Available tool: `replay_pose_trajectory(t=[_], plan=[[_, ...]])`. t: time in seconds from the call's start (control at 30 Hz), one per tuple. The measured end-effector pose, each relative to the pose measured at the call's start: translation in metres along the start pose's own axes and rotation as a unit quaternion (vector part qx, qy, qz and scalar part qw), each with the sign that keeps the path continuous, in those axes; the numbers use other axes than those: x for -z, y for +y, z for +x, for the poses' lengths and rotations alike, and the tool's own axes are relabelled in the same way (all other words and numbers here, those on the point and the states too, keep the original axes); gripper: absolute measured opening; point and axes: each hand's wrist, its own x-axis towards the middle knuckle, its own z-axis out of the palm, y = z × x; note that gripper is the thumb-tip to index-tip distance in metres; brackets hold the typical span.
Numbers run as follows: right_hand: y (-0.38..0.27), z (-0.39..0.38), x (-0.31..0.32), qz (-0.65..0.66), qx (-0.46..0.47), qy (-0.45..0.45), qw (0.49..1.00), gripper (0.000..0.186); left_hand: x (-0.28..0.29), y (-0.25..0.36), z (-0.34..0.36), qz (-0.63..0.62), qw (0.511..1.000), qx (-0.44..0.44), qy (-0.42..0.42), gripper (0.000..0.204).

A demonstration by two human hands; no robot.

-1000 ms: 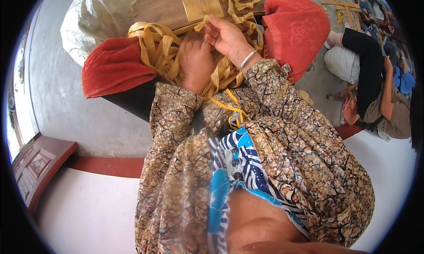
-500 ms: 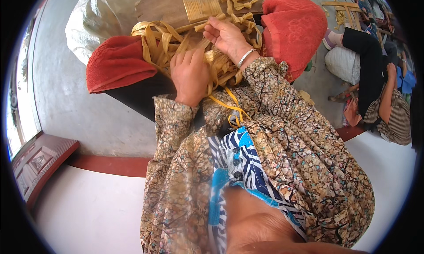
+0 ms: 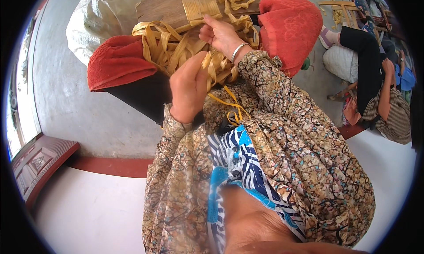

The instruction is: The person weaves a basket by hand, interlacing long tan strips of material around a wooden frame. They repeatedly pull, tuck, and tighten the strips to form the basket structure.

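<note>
The left hand is raised close in front of the torso, its back turned outward and its thumb side toward the right; its wrist sits just above the cuff of the patterned sleeve, the forearm foreshortened; thumb and fingers are pressed together, pinching a yellow strip, whose end shows at the thumb, though most of the fingertips are hidden; the right hand reaches farther out, its forearm slanting up and leftward, a bracelet around the wrist; its fingers curl inward, with one digit extended toward a rolled strip by the wooden plate; whether they grip anything cannot be told; the loose yellow strips lie heaped between two red cloths, partly beneath both hands.
</note>
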Motion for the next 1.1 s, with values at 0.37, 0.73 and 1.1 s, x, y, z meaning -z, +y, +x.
replay_pose_trajectory(t=[0.37,0.73,1.1], plan=[[-0.025,-0.061,0.014,-0.264,0.259,-0.127,0.920,0.029,-0.009,-0.012,0.030,-0.132,0.969,0.145,-0.150,0.022],[-0.109,-0.115,-0.021,-0.567,0.432,-0.180,0.678,0.014,0.034,0.036,0.070,-0.105,0.964,0.090,-0.225,0.027],[-0.114,-0.193,-0.030,-0.185,0.329,-0.399,0.836,0.016,0.051,0.092,0.105,-0.269,0.937,-0.072,-0.211,0.028]])
